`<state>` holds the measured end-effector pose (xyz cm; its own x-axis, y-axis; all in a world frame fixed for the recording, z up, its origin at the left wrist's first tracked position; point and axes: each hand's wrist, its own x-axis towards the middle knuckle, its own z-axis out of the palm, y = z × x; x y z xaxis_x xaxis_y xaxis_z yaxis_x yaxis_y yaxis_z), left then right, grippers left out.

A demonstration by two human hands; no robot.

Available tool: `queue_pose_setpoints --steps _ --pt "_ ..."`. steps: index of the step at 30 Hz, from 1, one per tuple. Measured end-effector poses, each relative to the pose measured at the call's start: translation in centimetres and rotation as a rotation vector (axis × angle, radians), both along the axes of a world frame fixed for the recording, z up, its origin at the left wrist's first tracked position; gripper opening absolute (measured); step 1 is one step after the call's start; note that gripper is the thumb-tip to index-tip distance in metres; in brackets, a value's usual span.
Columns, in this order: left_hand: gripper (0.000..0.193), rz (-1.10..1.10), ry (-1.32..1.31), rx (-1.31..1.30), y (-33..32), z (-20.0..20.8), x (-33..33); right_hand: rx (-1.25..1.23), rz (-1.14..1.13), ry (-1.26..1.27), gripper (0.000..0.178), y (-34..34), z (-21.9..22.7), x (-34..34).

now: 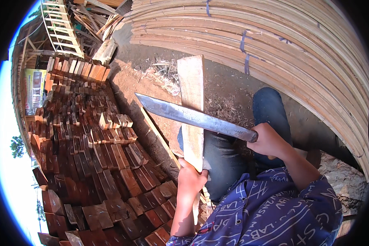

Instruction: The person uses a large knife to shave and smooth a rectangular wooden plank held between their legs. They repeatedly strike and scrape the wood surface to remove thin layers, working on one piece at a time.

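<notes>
My right hand (267, 142) is closed round the handle of a machete (192, 117). Its long grey blade slants up to the left, crossing in front of a pale wooden plank (192, 84); whether blade and plank touch I cannot tell. Lower down, my left hand (190, 174) grips that plank near its near end, fingers wrapped round its sides. The plank points away from me beside my bent knee in dark jeans (225, 158). A short piece of the plank's narrow end shows below the left hand.
Stacked reddish-brown timber (106, 180) fills the left side. Bundled long pale strips (254, 39), tied with dark bands, curve across the far right. Wood shavings (164, 76) litter the bare ground ahead. A wooden ladder (61, 26) and scrap wood (96, 20) stand at the far left.
</notes>
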<state>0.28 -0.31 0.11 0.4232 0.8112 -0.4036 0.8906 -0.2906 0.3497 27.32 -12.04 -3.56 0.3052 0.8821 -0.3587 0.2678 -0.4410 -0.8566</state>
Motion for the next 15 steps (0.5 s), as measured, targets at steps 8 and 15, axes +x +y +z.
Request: queue_pose_setpoints --steps 8,15 --pt "0.077 0.010 -0.027 -0.043 0.2 0.0 0.5 0.224 -0.224 0.130 0.018 3.2 2.9 0.9" --pt "0.084 0.026 0.056 -0.020 0.0 0.1 -0.1 0.111 -0.165 -0.024 0.017 3.0 0.5 -0.7"
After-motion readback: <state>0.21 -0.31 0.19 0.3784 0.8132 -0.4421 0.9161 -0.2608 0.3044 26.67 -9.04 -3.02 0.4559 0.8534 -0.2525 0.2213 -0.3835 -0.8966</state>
